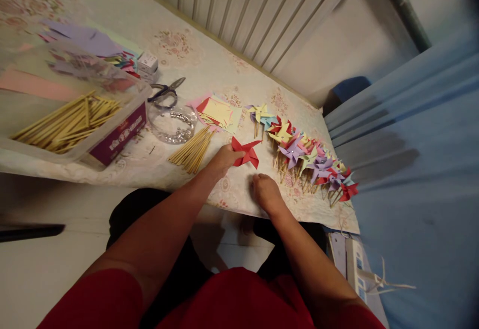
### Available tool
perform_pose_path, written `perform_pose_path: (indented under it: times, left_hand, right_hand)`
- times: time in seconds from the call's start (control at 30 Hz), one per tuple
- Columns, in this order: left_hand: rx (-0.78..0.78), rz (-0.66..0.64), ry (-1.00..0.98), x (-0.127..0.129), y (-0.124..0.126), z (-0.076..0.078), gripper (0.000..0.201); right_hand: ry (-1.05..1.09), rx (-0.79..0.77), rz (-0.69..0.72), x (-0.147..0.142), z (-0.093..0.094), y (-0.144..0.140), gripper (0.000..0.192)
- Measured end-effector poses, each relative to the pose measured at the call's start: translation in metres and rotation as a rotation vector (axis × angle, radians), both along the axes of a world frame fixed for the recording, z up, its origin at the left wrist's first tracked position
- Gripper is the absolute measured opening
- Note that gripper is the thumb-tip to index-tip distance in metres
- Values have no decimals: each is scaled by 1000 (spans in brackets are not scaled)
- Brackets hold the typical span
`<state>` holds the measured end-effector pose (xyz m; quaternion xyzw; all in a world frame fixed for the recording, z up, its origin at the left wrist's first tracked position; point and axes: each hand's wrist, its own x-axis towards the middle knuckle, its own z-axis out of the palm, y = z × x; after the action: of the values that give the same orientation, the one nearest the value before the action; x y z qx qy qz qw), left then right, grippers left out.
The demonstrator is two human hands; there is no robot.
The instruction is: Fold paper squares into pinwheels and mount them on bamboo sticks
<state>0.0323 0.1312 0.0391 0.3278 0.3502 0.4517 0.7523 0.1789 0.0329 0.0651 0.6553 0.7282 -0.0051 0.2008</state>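
My left hand (225, 158) pinches a red paper pinwheel (247, 153) by its left side, just above the table. Close by on the right, my right hand (267, 194) is closed, its fingertips curled; whatever it may hold is hidden. A row of finished-looking pinwheels (294, 151) in several colours lies to the right on thin sticks. On the left are a fan of thin wooden sticks (191, 150), a stack of coloured paper pieces (219, 111), and a clear round dish (172, 125) with small shiny bits in it.
A clear plastic box (80, 152) of sticks stands at the left, with scissors (166, 93) and a small white box (148, 63) beside it. Purple paper sheets (84, 39) lie behind. A radiator (232, 9) borders the flowered tablecloth (175, 44); a blue curtain (411, 144) hangs right.
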Motion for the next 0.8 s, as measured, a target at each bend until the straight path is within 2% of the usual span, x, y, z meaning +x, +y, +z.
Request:
perform_pose_path:
  times: [0.37,0.53,0.63,0.73,0.8]
  left_hand:
    - [-24,2,-8,1,2,-2,18]
    - [-22,-1,0,2,2,-3,14]
    - [-41,-4,-9,3,3,-5,13]
    - [-56,-12,-23,5,3,-6,14]
    - [-45,-8,-32,5,3,-7,14]
  right_hand:
    - [105,116,-170,-3,-8,-6,23]
    - [277,223,-189,5,-14,-11,18]
    - [486,307,-242,9,-6,-14,15]
    - [721,464,-297,4,10,-10,13]
    - [813,569,-272,-3,20,-2,13]
